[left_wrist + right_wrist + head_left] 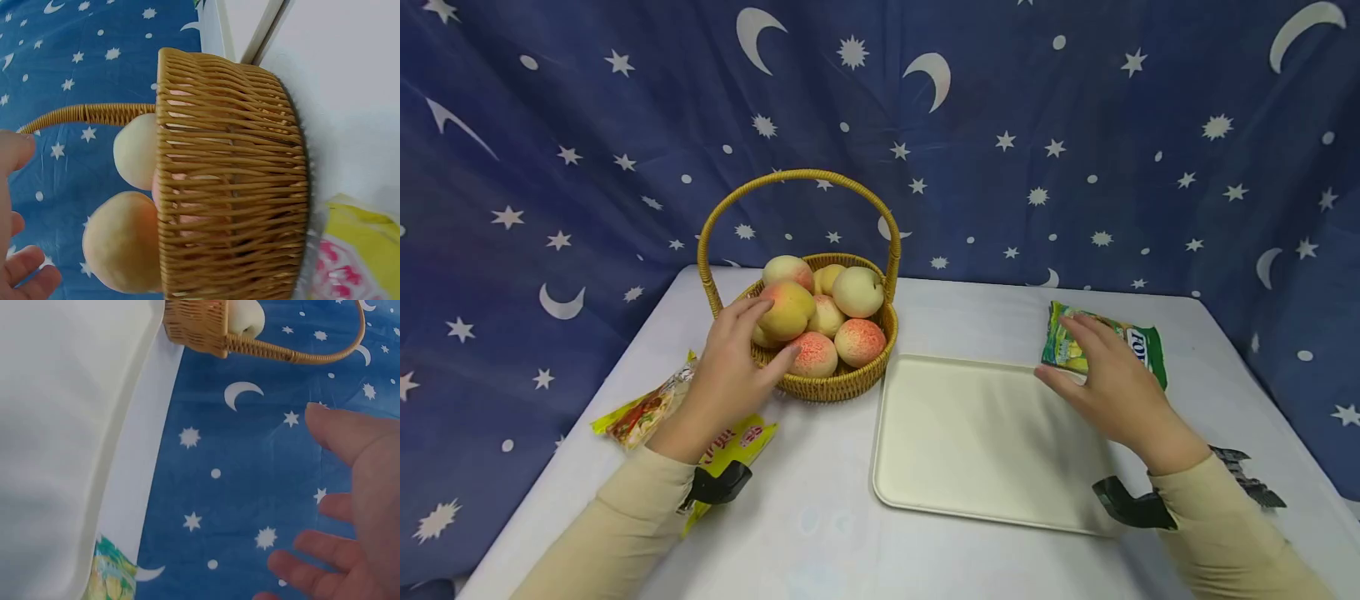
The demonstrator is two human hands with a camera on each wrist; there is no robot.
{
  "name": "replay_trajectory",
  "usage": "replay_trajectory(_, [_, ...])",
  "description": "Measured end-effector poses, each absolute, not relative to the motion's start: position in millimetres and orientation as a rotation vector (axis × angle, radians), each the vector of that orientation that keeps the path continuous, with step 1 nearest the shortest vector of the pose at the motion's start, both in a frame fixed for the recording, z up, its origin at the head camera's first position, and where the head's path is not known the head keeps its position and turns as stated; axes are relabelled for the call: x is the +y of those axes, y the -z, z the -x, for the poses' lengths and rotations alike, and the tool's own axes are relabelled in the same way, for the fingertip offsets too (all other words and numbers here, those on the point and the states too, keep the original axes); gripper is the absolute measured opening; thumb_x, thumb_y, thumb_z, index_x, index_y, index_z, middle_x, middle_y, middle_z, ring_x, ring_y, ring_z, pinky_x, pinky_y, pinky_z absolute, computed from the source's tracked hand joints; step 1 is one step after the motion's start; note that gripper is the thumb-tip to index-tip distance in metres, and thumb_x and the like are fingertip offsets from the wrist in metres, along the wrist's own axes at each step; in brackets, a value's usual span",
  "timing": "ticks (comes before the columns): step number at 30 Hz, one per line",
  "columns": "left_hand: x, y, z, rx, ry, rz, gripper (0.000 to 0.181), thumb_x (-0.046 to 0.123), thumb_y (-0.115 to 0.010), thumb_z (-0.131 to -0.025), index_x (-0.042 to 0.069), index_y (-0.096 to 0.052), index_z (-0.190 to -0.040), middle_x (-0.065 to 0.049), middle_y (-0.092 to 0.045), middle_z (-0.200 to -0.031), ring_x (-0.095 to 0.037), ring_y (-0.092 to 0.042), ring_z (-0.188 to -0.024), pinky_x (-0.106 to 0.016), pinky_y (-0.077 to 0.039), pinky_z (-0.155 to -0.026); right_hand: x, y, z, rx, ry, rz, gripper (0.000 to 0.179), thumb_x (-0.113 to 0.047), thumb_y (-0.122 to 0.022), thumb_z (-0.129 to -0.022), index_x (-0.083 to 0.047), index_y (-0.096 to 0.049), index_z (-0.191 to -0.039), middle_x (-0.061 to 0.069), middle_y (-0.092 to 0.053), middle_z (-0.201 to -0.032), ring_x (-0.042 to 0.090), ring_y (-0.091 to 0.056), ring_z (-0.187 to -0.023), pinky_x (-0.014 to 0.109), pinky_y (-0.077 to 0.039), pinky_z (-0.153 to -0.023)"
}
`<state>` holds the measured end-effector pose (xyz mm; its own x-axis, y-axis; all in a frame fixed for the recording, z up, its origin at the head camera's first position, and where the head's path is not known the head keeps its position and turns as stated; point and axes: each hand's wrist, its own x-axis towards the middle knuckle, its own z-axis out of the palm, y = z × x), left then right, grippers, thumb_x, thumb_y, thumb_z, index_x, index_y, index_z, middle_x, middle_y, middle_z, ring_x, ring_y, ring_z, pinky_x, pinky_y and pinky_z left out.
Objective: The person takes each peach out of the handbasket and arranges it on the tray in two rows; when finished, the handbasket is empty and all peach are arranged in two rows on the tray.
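My left hand hovers at the near left of a wicker basket, thumb and fingers spread around nothing. Several peaches fill the basket; a yellow-orange peach lies closest to those fingertips. In the left wrist view, the fingers stand apart from the peaches and the basket's woven side. My right hand is held above the far right corner of a cream tray, its fingers parted with nothing in them. Beyond it, partly hidden by the hand, lies a green snack packet.
Two yellow packets, one left of the basket and one in front of it, lie partly under my left forearm. A dark packet sits beside my right sleeve. A blue star-patterned curtain hangs behind the white table.
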<state>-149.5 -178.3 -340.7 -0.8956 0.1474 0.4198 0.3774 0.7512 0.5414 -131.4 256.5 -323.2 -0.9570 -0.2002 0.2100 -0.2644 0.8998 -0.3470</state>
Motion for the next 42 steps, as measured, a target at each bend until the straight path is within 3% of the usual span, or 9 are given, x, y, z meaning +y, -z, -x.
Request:
replay_trajectory(6, [-188,352,148,-2.573,1.017,0.309,0.065,0.023,-0.074,-0.093,-0.005,-0.046,-0.145,-0.025,-0.039,-0.146,-0.043,-0.038,-0.134,-0.062,-0.033,-0.107,244,327,136,-2.868,-0.578,-0.421,0.075,-0.035,-0.073,-0.092,0.009,-0.042,-0.145,0.033,-0.037,-0.148,0.052,-0.037,-0.134,0.07,-0.034,-0.101])
replay_trajectory(13, [-202,362,147,-2.643,1.141,0.127,0.067,0.038,-0.066,-0.098,0.002,-0.043,-0.149,-0.024,-0.037,-0.147,-0.039,-0.046,-0.124,-0.057,-0.044,-0.096,229,336,139,-2.92,-0.632,-0.447,0.075,-0.04,-0.07,-0.094,0.005,-0.042,-0.147,0.031,-0.038,-0.15,0.052,-0.038,-0.134,0.068,-0.034,-0.103])
replay_trajectory(23, [-214,374,149,-2.689,1.263,-0.064,0.073,0.047,-0.062,-0.098,0.007,-0.039,-0.154,-0.027,-0.034,-0.149,-0.042,-0.047,-0.131,-0.054,-0.044,-0.103,211,344,147,-2.903,-0.655,-0.579,0.071,-0.036,-0.069,-0.096,0.004,-0.043,-0.148,0.028,-0.04,-0.148,0.047,-0.041,-0.134,0.063,-0.037,-0.104])
replay_trajectory(30, [-221,380,152,-2.751,1.27,-0.157,0.079,0.052,-0.061,-0.097,0.007,-0.034,-0.157,-0.03,-0.033,-0.151,-0.045,-0.047,-0.131,-0.055,-0.047,-0.098,192,339,158,-2.882,-0.634,-0.656,0.07,-0.034,-0.07,-0.094,0.003,-0.044,-0.148,0.025,-0.042,-0.149,0.043,-0.042,-0.135,0.059,-0.039,-0.104])
replay_trajectory(36, [-224,386,157,-2.777,1.37,-0.201,0.085,0.057,-0.06,-0.095,0.011,-0.028,-0.159,-0.026,-0.038,-0.153,-0.039,-0.046,-0.134,-0.052,-0.048,-0.099,174,337,166,-2.867,-0.619,-0.722,0.07,-0.034,-0.071,-0.094,0.003,-0.045,-0.148,0.025,-0.043,-0.148,0.041,-0.047,-0.132,0.057,-0.044,-0.101])
replay_trajectory(42, [-224,390,158,-2.779,1.414,-0.225,0.082,0.051,-0.061,-0.097,0.01,-0.027,-0.159,-0.023,-0.04,-0.153,-0.037,-0.047,-0.134,-0.053,-0.045,-0.102,157,334,173,-2.849,-0.621,-0.777,0.07,-0.036,-0.071,-0.093,0.001,-0.046,-0.148,0.023,-0.045,-0.148,0.039,-0.048,-0.132,0.056,-0.045,-0.1])
